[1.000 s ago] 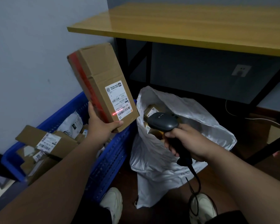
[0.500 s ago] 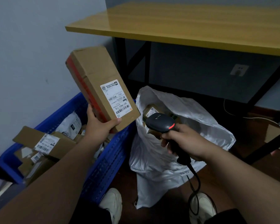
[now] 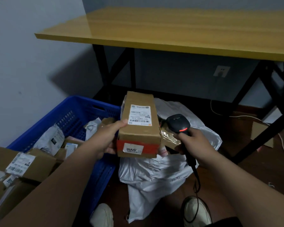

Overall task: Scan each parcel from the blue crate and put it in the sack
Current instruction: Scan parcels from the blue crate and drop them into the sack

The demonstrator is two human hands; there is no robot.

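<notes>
One box [image 3: 138,126] is in your left hand [image 3: 108,140], and it sits just over the open top of the white sack [image 3: 154,174]. Your thumb lies on top of the box and your fingers curl under its left side, so only one side is held. It could tip and fall to the right, or land on the sack's edge and slide to the floor. Lots of parcels wait in the blue crate [image 3: 72,115] beside the sack. Your right hand [image 3: 193,143] is wrapped tight round the scanner [image 3: 179,123], and its cord hangs down by the sack and could snag. The box's long side points away from you, label up, red-taped end nearest you.
</notes>
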